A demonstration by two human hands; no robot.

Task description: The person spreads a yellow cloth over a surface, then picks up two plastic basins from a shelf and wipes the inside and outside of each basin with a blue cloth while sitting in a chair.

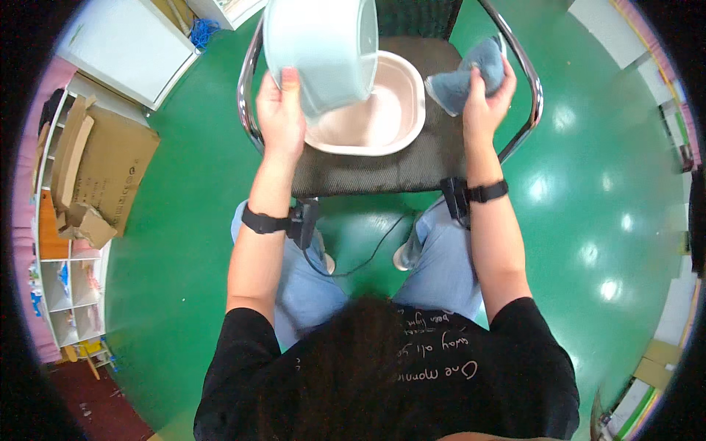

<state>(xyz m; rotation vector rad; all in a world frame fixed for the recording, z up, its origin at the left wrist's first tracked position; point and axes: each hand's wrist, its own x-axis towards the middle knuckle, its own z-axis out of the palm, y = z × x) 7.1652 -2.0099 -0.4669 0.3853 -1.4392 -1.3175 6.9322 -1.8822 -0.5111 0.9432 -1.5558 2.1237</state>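
Note:
My left hand [282, 114] grips the rim of a pale blue-green plastic basin [316, 51], which is raised and tilted on its side. Beneath it, partly covered, a pinkish-white basin [401, 110] rests on the dark mesh seat of a chair [353, 173]. In my right hand [489, 106] is a bunched blue-grey cloth [460, 81], pinched between thumb and fingers over the right side of the seat. The cloth is apart from both basins.
Curved chrome armrests [537, 103] flank the seat. An opened cardboard box [118, 165] and a white shelf unit [70, 294] stand at the left, with a white cabinet [121, 44] farther back. A black cable [368, 257] hangs between my legs above the green floor.

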